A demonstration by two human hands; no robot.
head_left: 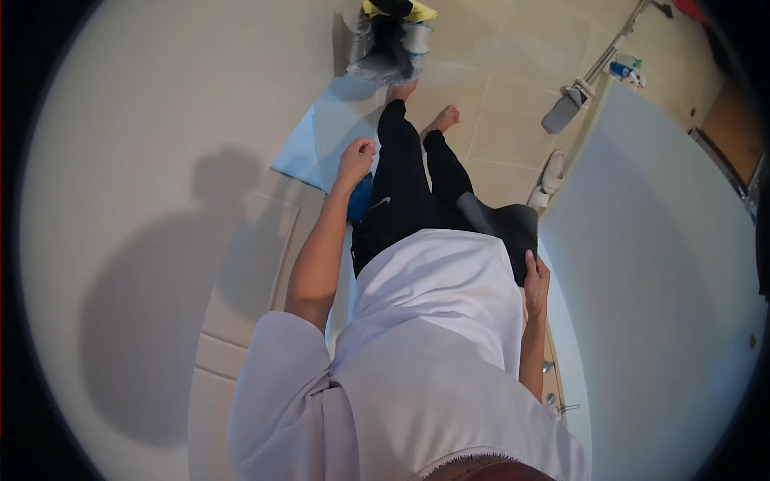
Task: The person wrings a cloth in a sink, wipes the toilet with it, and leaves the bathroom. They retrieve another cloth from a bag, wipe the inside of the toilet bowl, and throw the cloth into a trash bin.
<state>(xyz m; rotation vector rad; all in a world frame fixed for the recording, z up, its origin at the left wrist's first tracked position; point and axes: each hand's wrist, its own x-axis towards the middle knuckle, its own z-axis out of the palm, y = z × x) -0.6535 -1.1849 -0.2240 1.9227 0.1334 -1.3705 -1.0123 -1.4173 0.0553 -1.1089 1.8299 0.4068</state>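
Observation:
My right hand [536, 282] grips the lower edge of a dark, flexible sheet [513, 228] beside my right hip, thumb on its face. The sheet curves across the front of my right thigh, and its exact kind does not show. My left hand [355, 163] hangs in front of my left thigh with the fingers curled in, and nothing shows in it. Just below that wrist, a blue object [360, 200] is partly hidden behind my forearm and leg. Light blue panels [298, 152] stand beyond the left hand, along the wall.
A plastic-lined bin [377, 64] with dark and yellow items stands ahead, close to my left foot. To the right are a grey flat mop [565, 111], white slippers [552, 172] and small bottles [626, 72]. A tall pale blue partition [650, 216] borders the right side.

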